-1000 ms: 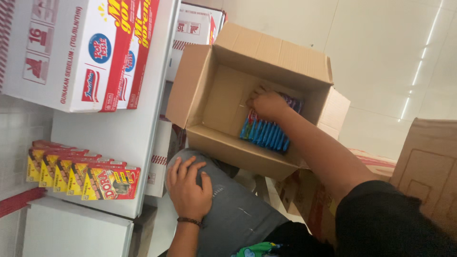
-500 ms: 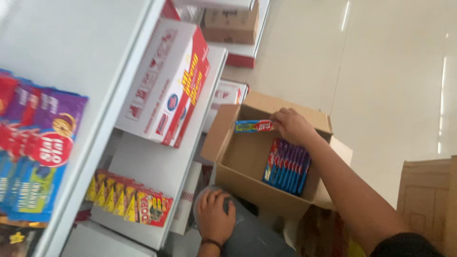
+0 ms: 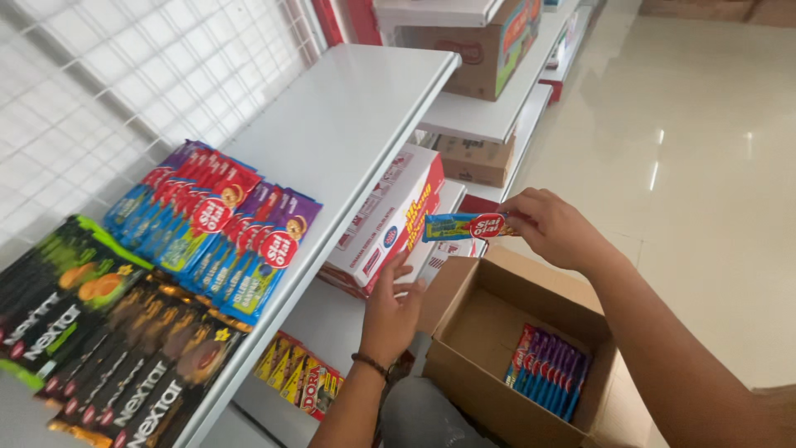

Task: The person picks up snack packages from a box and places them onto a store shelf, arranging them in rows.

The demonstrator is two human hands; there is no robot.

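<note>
Packets (image 3: 549, 368) lie in the box (image 3: 464, 377), right of the shelf (image 3: 348, 124)

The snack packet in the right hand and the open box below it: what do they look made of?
Snack packet: seemingly thin glossy plastic film, going by its sheen and bright blue-yellow print. It is pinched by the right hand. Open box: plain brown corrugated cardboard, matte, with folded flaps and raw edges.

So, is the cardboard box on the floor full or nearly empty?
Nearly empty. The cardboard box is open, and one row of blue and purple packets stands at one side; the rest of its bottom is bare.
</note>
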